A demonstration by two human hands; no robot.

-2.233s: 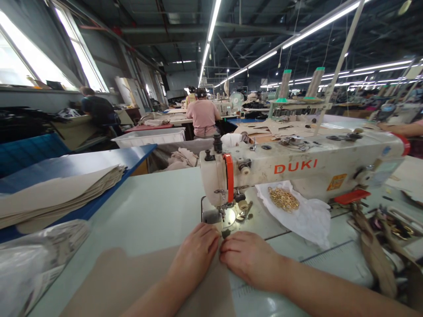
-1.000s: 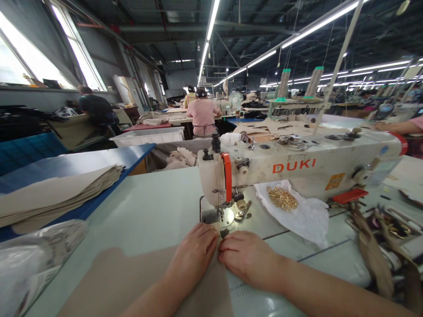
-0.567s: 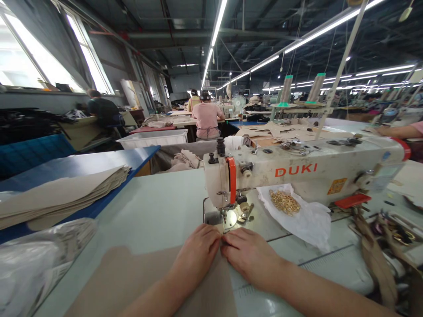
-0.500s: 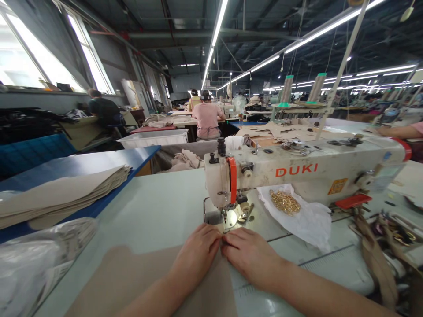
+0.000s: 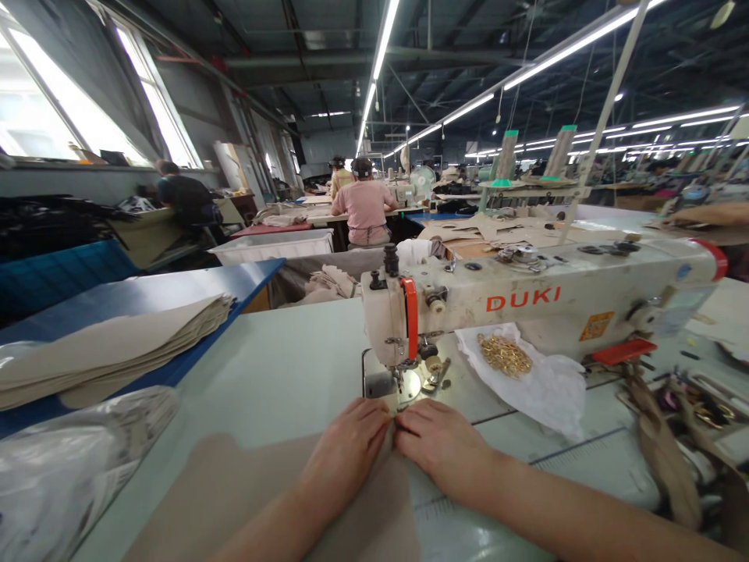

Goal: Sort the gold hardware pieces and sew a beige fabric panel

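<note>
A beige fabric piece (image 5: 275, 484) lies flat on the pale green table, its narrow far corner reaching the needle area of the sewing machine (image 5: 456, 293). My left hand (image 5: 351, 437) is closed on the fabric's edge just in front of the presser foot (image 5: 401, 380). Close beside it, my right hand (image 5: 438, 441) pinches the same edge from the right, fingers curled. Both sets of fingertips nearly meet, and they hide the bit of cloth between them. The machine's lamp lights the needle plate.
Gold metal rings (image 5: 504, 356) lie on a white cloth (image 5: 550, 390) under the machine arm. At left, stacked beige pieces (image 5: 134, 336) rest on a blue table (image 5: 257, 273), near a clear plastic bag (image 5: 76, 468). Straps (image 5: 661, 460) hang at right. Other people sit farther back.
My hands and the fabric stay almost in place at the needle, with only a tiny shift. The co-worker's arm at far right has moved, and the person in pink has raised their head slightly.
</note>
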